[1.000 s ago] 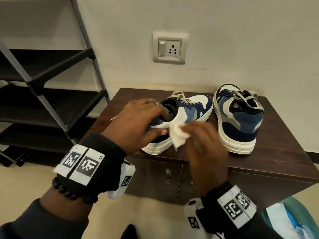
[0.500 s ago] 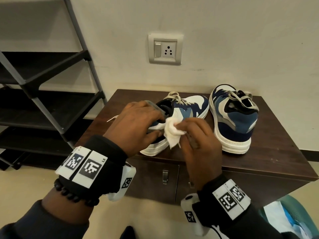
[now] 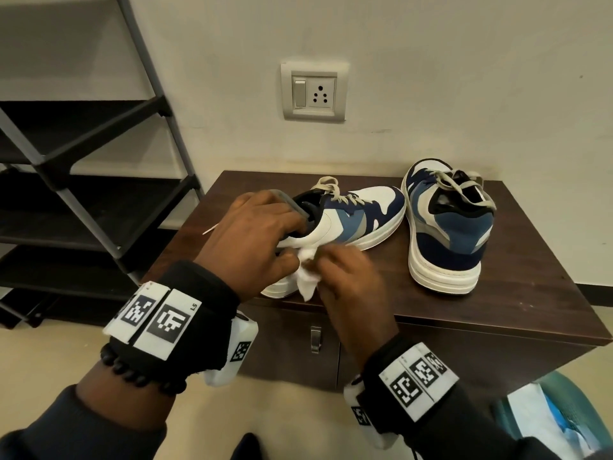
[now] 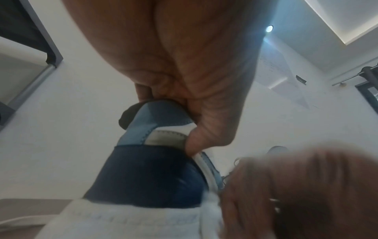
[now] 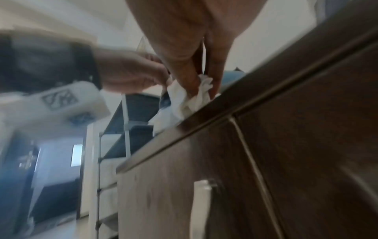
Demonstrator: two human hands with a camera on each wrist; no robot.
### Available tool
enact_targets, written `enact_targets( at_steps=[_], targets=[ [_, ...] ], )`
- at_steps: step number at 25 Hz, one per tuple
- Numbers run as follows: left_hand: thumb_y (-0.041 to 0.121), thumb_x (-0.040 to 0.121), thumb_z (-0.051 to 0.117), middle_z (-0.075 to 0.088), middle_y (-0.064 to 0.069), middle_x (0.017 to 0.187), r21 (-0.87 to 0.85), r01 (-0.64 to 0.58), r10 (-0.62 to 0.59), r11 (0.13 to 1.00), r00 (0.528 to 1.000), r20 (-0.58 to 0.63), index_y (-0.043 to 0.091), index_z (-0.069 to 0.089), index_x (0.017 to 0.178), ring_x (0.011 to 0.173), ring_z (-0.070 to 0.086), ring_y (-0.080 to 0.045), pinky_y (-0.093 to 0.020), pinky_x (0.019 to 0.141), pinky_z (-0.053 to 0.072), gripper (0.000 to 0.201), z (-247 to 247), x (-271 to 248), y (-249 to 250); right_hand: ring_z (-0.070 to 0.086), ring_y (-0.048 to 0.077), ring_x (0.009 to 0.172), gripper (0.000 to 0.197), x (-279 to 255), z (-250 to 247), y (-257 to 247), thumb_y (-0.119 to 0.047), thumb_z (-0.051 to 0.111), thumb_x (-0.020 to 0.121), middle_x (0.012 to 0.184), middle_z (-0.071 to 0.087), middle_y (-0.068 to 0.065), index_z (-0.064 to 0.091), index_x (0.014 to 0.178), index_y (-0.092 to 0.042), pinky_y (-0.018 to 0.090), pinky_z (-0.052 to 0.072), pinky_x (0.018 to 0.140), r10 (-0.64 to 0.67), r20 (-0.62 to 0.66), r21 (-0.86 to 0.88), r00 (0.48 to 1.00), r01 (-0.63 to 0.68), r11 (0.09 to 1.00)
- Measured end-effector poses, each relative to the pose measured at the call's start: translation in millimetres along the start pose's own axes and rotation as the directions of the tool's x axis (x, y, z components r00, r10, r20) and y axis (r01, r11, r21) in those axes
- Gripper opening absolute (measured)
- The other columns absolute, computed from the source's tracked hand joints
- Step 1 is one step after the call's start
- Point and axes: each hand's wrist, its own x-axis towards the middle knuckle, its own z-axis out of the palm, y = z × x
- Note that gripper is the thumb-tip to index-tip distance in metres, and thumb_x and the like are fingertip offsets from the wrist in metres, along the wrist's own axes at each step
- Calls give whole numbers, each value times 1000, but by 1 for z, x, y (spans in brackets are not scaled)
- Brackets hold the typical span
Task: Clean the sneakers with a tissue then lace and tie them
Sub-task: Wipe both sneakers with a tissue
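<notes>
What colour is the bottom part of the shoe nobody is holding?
White. The sole of the untouched sneaker shows best in the head view.

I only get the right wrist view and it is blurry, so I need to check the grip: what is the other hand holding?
Observer: The left hand grips the heel of the near sneaker, fingers curled over the collar.
Operator: Where does the tissue touch that shoe?
Observer: The right hand pinches the tissue against the near sneaker's white side, low by the heel.
Operator: Is there a second shoe?
Observer: Yes, the far sneaker stands apart to the right on the cabinet, heel toward the camera, untouched, laces loose.
</notes>
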Motion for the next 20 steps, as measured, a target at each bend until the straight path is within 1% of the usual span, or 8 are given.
enact_targets(
  at_steps=[2, 6, 7, 11, 12, 14, 16, 20],
  targets=[
    [29, 73, 63, 65, 9, 94, -10, 5, -5, 1000, 1000, 17, 24, 65, 96, 102, 53, -17, -36, 92, 37, 23, 0, -2, -4, 60, 26, 85, 24, -13, 2, 3, -12, 49, 82, 92, 65, 8, 71, 88, -6, 31, 46, 71, -28, 75, 33, 997, 26, 999],
    [32, 72, 58, 64, 9, 87, -18, -7, 7, 1000, 1000, 2, 24, 66, 91, 96, 53, -17, -36, 88, 39, 22, -1, 0, -2, 58, 16, 95, 20, 13, -23, 2, 5, 59, 82, 101, 63, 6, 70, 94, -6, 23, 47, 81, 114, -241, 79, 964, -98, 992],
    [32, 72, 58, 62, 9, 85, -17, -5, 5, 1000, 1000, -1, 24, 65, 90, 95, 53, -17, -35, 87, 38, 21, 0, 0, -2, 58, 17, 96, 21, 17, -22, 2, 7, 62, 80, 102, 63, 6, 70, 95, -6, 23, 47, 82, 104, -236, 79, 966, -88, 993],
    [29, 69, 56, 61, 9, 82, 1, 17, -17, 1000, 1000, -6, 23, 62, 85, 94, 53, -19, -36, 88, 38, 18, 0, -3, -7, 59, 19, 85, 16, -6, 5, 7, -1, 66, 71, 87, 66, 5, 73, 83, -8, 27, 46, 72, -18, 34, -19, 999, 18, 1000],
    [29, 69, 55, 61, 9, 82, 5, 22, -21, 1000, 1000, -2, 24, 62, 84, 94, 53, -19, -37, 89, 39, 18, 0, -4, -7, 58, 17, 86, 17, -6, -1, 10, 1, 66, 72, 88, 66, 4, 73, 84, -8, 26, 46, 73, 11, 12, 10, 1000, -11, 1000],
    [30, 69, 54, 61, 9, 82, 3, 22, -22, 1000, 1000, 4, 24, 62, 84, 94, 53, -19, -37, 89, 39, 18, 0, -3, -7, 58, 16, 93, 22, 8, -16, 11, 8, 64, 77, 97, 65, 4, 72, 90, -8, 22, 46, 80, 108, -156, 73, 982, -97, 993],
    [33, 70, 52, 63, 9, 84, 4, 20, -20, 1000, 1000, 12, 24, 63, 85, 95, 53, -19, -38, 90, 38, 21, 0, -2, -5, 59, 19, 97, 20, 24, -22, 5, 6, 63, 80, 101, 64, 6, 71, 93, -6, 23, 47, 83, 88, -246, 105, 965, -64, 992],
    [30, 70, 55, 62, 9, 83, -4, 21, -21, 1000, 1000, -3, 25, 60, 82, 95, 52, -19, -39, 90, 38, 14, 1, -3, -8, 61, 25, 86, 13, -2, 8, 8, -1, 71, 75, 93, 66, 8, 72, 88, -5, 34, 53, 70, -39, 9, -57, 999, 39, 998]
  ],
)
